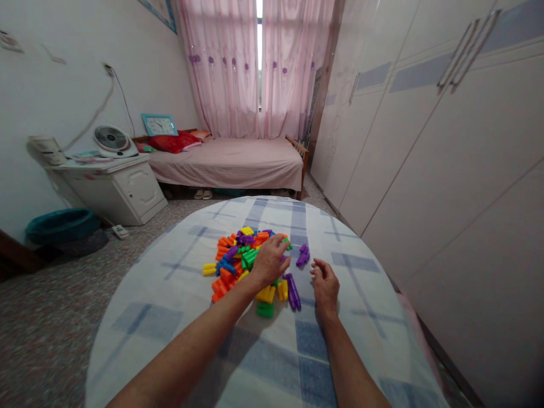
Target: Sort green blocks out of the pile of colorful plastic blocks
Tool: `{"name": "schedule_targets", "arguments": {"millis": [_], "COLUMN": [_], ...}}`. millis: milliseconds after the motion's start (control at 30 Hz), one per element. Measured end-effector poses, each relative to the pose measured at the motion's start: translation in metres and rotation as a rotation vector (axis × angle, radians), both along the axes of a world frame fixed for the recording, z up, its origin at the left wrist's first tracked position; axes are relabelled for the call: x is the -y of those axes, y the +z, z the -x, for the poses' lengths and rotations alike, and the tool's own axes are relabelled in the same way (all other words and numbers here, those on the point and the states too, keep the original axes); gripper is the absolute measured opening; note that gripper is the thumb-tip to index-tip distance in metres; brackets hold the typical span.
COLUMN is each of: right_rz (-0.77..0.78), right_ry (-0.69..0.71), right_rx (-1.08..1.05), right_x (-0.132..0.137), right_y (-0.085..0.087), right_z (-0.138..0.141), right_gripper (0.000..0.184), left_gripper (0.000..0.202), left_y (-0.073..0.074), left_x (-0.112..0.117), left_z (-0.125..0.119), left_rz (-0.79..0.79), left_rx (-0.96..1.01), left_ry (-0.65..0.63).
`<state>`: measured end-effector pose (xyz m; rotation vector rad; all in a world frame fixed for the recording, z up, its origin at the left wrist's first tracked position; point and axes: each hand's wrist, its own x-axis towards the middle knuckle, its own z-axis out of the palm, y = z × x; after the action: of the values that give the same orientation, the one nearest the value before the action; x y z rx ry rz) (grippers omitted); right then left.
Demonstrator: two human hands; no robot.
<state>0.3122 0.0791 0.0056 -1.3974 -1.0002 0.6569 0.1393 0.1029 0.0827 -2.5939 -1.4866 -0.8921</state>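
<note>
Block pile (225, 280) sits mid-frame on the round table (170, 323), mixed colors, axes every which way.

Long purple block (293, 292): lower right of the pile, lying flat between the two hands. Long axis runs close to up-down in frame, top end tipped slightly left, bottom end slightly right. Short purple block (303, 255) above it, leaning: upper end right, lower end left. Yellow block (209, 270) at the pile's left edge lies roughly sideways. Green block (264, 309) at the pile's bottom edge, also about sideways.

Left hand (272, 260) is over the right part of the pile, fingers bent, gap between thumb and fingers. Can't tell if it's pinching anything; fingertips are right by a small green block (289, 245).

Right hand (325, 283) is right of the pile, fingers loosely curled, not squeezed together. Nearest blocks: the two purple ones, both clear of it.
</note>
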Motion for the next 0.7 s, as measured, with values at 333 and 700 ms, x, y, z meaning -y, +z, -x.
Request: {"name": "schedule_targets", "arguments": {"millis": [333, 700], "right_rz": [0.065, 0.071], "right_ry": [-0.023, 0.002], "right_rx": [-0.118, -0.076], "right_x": [-0.007, -0.012], "right_y": [-0.007, -0.009], "right_z": [-0.012, -0.015], "right_gripper": [0.044, 0.044], "left_gripper": [0.05, 0.018], "left_y": [-0.028, -0.037], "left_x": [-0.036, -0.037], "left_z": [-0.069, -0.072], "left_rz": [0.282, 0.303], "left_rx": [-0.255, -0.235], "left_ry": [-0.065, -0.104]}}
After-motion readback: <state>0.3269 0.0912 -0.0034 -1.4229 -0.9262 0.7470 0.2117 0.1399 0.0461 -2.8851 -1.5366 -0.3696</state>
